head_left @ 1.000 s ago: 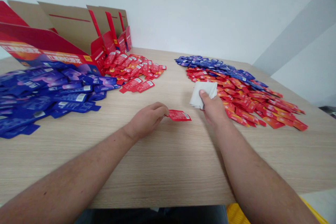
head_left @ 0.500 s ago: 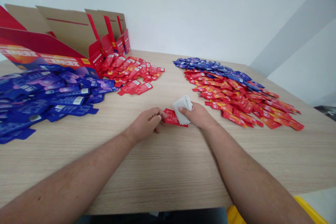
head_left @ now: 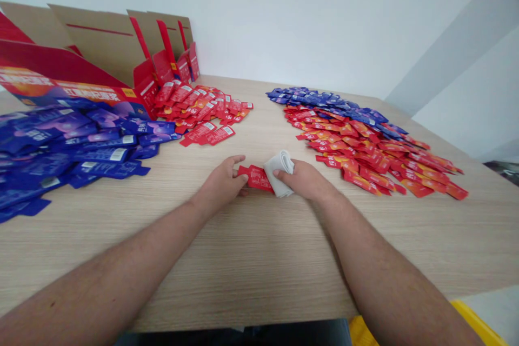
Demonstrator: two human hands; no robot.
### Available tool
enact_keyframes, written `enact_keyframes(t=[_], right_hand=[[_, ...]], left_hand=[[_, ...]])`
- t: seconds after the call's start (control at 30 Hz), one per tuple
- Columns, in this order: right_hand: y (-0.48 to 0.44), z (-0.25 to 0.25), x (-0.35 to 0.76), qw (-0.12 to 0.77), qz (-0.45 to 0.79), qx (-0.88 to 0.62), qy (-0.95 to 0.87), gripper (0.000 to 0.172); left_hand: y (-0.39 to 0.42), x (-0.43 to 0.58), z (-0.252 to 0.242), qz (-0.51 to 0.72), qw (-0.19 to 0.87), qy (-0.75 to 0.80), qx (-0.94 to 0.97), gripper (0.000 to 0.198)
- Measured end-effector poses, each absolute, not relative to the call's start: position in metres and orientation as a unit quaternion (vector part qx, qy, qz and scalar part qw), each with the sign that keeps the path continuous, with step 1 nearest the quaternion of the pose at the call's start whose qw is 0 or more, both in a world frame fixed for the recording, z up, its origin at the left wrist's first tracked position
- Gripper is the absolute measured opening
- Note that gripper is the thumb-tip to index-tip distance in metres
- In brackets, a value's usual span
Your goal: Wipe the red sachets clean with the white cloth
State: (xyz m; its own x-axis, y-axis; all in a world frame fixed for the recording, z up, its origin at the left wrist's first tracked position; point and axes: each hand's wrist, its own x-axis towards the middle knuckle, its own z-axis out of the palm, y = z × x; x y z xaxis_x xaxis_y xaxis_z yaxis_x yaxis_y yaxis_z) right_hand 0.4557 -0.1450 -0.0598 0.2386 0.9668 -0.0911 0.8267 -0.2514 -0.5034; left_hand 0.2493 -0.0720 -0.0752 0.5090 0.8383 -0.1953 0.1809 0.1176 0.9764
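Head view, red sachet (head_left: 255, 178) (partly hidden), under cloth (head_left: 279, 174)

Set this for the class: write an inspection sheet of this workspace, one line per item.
surface: light wood-grain table, dry-looking, sachets spread across it.
job's things: red sachet between the hands, white cloth lying against it.
clutter: blue sachet heap, red sachet heap, mixed red-and-blue sachet spread.
hands: left hand at the sachet's end; right hand on the cloth.
cables: nothing seen.
surroundings: opened red cardboard cartons at far left, white wall, yellow object below the table edge.
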Motion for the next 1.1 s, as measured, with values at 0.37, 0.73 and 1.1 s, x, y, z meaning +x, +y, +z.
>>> enact_keyframes(t=[0.37, 0.73, 1.1], right_hand=[[-0.147, -0.058, 0.450, 0.189, 0.191, -0.765, -0.586, 0.030], [-0.145, -0.063, 0.438, 0.218, 0.135, -0.781, -0.569, 0.032], [-0.148, -0.063, 0.429, 0.275, 0.119, -0.770, -0.563, 0.034]], left_hand=[[-0.071, 0.250, -0.069, 0.212, 0.640, 0.449, 0.587, 0.012], [-0.075, 0.248, -0.073, 0.283, 0.630, 0.426, 0.584, 0.011], [-0.076, 0.247, -0.073, 0.278, 0.680, 0.361, 0.574, 0.013]])
